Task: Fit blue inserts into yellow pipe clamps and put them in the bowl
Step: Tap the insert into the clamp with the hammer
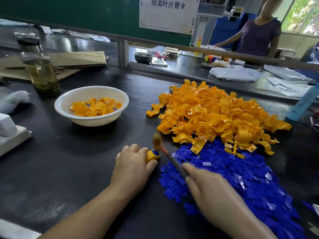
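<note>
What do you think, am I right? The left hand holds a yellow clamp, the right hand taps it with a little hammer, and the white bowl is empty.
The bowl is not empty: the head view shows yellow clamps in it. The left hand does hold a clamp, and the right hand holds the hammer.

Bench [69, 161]: matt black, faintly scuffed. Clamps [215, 114]: glossy yellow plastic. Inserts [241, 178]: shiny blue plastic. Bowl [82, 120]: smooth white, glazed. Bottle [40, 66]: clear glass. Cardboard [77, 58]: matt brown.
</note>
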Motion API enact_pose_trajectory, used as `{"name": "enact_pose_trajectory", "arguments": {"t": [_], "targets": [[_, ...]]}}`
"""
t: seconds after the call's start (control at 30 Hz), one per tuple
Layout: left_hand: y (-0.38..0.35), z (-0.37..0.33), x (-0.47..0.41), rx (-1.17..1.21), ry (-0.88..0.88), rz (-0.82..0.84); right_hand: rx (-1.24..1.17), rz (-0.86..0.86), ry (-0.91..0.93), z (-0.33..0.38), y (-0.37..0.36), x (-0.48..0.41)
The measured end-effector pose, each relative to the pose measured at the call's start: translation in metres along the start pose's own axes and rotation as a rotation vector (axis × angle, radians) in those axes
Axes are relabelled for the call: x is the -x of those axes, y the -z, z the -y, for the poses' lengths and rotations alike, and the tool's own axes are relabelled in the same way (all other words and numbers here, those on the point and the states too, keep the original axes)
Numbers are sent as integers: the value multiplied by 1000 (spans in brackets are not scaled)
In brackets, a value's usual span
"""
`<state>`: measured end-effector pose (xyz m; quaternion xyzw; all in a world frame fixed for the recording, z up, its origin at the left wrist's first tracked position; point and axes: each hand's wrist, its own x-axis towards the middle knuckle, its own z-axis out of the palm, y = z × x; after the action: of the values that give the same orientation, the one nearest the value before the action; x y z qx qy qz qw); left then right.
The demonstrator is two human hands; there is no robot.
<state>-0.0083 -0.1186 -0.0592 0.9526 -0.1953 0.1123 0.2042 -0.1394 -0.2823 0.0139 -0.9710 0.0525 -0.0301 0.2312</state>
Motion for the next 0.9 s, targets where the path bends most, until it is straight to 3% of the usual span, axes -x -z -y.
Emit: {"name": "enact_pose_trajectory", "arguments": {"t": [0.13,0.27,0.37,0.53,0.63,0.7,0.77,0.9], "targets": [[1,0,0,19,-2,-4,10,39,3,-5,6,-2],[-1,1,0,-5,-10,-18,-15,-40,-38,-17,13,14],[-1,1,0,6,6,-26,92,-123,-86,-30,15,29],[5,1,0,63,76,9,338,-111,-136,-44,24,41],[18,3,-9,430,249,18,404,-76,-145,-53,28,40],[35,5,-26,1006,521,27,453,-54,-141,-59,31,37],[54,11,-50,1419,718,9,493,-83,-137,-64,33,30],[88,31,-102,1720,783,-92,454,-222,-130,-67,32,-4]]}}
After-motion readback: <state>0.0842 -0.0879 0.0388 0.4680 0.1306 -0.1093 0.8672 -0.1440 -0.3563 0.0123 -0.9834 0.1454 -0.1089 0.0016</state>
